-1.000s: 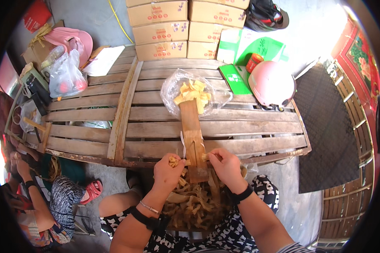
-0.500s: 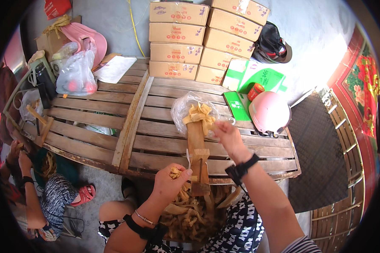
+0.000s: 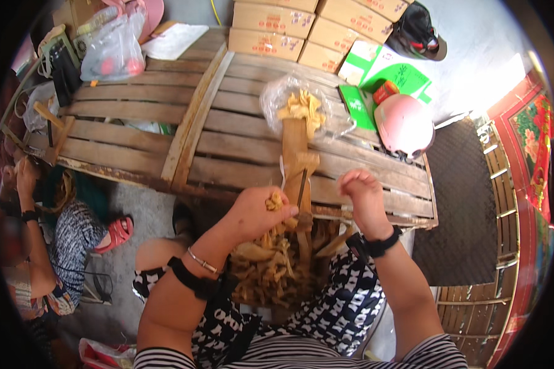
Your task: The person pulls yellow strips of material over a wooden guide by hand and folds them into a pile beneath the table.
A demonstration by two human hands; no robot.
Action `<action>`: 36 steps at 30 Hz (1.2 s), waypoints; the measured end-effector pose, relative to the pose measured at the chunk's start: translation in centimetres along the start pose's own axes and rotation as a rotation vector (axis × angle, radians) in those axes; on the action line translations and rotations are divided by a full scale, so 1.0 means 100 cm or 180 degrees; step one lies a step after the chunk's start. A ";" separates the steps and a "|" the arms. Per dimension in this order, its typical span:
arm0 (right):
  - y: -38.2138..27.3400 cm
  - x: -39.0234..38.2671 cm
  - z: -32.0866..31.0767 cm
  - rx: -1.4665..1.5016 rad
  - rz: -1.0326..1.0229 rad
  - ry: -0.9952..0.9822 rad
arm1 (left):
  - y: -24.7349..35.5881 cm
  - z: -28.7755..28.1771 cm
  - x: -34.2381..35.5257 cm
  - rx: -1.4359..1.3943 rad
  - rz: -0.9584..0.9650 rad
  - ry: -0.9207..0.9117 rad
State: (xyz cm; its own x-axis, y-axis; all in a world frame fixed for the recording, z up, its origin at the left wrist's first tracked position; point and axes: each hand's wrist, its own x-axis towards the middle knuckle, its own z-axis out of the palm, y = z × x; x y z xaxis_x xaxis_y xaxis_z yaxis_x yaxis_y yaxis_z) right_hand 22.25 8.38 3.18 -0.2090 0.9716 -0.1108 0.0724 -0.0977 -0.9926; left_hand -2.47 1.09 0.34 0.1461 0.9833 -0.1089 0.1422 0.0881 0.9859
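While our left hand (image 3: 258, 212) is gripping a yellow piece (image 3: 276, 201) beside the upright blade (image 3: 302, 189) on the wooden board (image 3: 297, 161), our right hand (image 3: 363, 200) is hovering loosely curled, holding nothing; fingers drifting closer are risking a cut.

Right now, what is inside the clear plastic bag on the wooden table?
The clear plastic bag holds a heap of pale yellow strips. The end of a wooden board reaches into its mouth. What lies beneath the heap is covered.
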 end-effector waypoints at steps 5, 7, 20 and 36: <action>0.068 -0.089 0.013 -0.2119 0.0518 -0.2423 | 0.003 0.012 0.001 -0.0472 -0.0101 0.0239; 0.110 -0.105 0.029 -0.3232 -0.0566 -0.1879 | -0.002 0.017 0.003 -0.0537 0.0030 0.0174; 0.084 -0.140 0.042 -0.4627 -0.0901 -0.2016 | -0.046 0.047 0.008 0.1431 -0.0042 -0.0663; -0.065 -0.145 -0.024 0.0576 -0.0651 -0.0704 | -0.048 0.056 -0.003 0.2978 0.0223 -0.1502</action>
State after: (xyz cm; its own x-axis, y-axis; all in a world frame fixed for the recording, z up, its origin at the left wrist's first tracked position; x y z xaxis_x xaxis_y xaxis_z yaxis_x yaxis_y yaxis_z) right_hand 27.18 -4.51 11.38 -0.4090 0.9068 0.1026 -0.1625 0.0383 -0.9860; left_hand 2.33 -0.51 -5.09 0.5214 0.8018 -0.2920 0.7892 -0.3229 0.5223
